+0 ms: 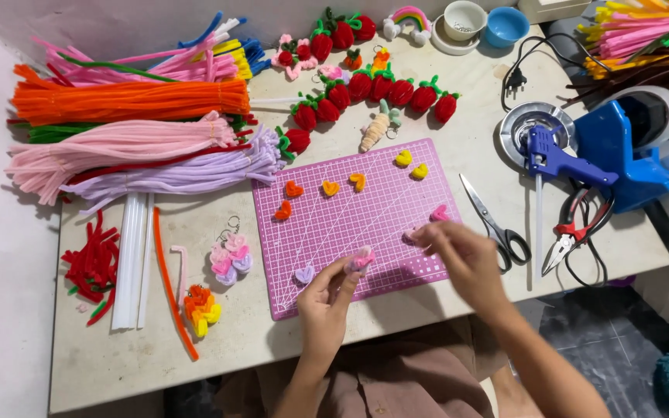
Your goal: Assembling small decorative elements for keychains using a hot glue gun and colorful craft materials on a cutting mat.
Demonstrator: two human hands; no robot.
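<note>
My left hand (327,298) pinches a small pink pipe-cleaner heart (362,259) over the near edge of the purple cutting mat (381,209). A lilac heart (304,274) lies on the mat just left of it. My right hand (458,255) reaches over the mat's right side, fingertips on a small pink piece (410,235); another pink heart (440,213) lies just beyond. Orange hearts (293,189) and yellow hearts (403,158) rest farther up the mat.
Bundles of pipe cleaners (125,101) fill the left of the table. Red fuzzy strawberries (359,85) line the back. Scissors (497,224), a blue glue gun (555,159), red pliers (571,236) and a blue tape dispenser (629,151) sit at right. Heart keychains (230,255) lie left of the mat.
</note>
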